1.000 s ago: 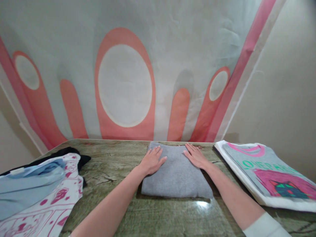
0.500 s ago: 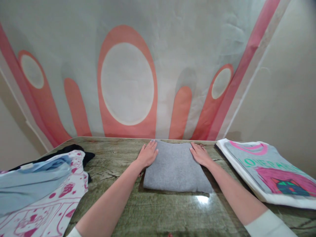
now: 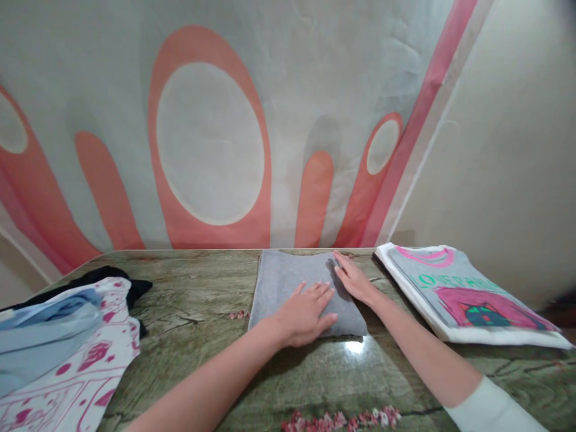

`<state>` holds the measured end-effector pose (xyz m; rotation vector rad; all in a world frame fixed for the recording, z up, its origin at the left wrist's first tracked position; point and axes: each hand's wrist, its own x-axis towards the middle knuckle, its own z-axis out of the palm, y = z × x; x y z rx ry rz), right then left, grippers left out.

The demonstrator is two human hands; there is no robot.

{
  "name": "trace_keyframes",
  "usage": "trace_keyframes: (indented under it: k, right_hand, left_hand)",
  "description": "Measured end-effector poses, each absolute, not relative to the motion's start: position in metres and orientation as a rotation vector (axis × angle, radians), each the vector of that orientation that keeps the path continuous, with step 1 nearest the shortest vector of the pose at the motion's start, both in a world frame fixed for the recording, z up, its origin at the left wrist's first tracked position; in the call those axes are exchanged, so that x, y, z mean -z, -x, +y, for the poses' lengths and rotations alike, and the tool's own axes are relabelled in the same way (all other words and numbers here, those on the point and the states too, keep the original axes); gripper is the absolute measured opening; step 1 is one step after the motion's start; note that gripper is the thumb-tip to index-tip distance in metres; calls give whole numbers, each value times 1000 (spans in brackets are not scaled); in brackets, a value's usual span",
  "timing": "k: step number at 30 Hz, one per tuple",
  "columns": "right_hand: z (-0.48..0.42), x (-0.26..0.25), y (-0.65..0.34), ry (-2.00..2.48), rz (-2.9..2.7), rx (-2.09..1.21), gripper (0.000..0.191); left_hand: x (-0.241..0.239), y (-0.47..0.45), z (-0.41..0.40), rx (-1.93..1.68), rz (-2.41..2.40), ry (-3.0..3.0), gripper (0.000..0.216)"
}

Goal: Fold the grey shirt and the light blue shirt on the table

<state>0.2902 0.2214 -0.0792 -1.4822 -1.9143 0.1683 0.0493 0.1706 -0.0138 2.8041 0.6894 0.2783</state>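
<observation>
A folded grey garment (image 3: 281, 282) lies flat on the wood-patterned table in front of me; its exact kind does not show. My left hand (image 3: 308, 315) rests on its front middle part, palm down, fingers spread. At the garment's far right edge lies my right hand (image 3: 353, 279), its fingers stretched out over the fabric. Neither hand grips anything. The fabric under both palms is hidden.
To the right lies a stack of folded shirts, a grey printed T-shirt (image 3: 450, 288) with a pink collar on top. Loose clothes lie at the left: a light blue garment (image 3: 49, 342), a white-and-pink printed one (image 3: 96, 360) and a black one (image 3: 103, 274). A patterned backdrop (image 3: 283, 120) hangs behind the table (image 3: 193, 282).
My left hand has moved from the garment's left edge onto its front middle. My right hand stays along the right edge. The view has turned slightly right.
</observation>
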Motion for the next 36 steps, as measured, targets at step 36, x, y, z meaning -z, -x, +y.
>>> trace_keyframes:
  k: [36]
  right_hand:
    - [92,52,-260,1392,-1381,-942,44]
  left_hand:
    - [32,-54,161,-296,575,-3055,55]
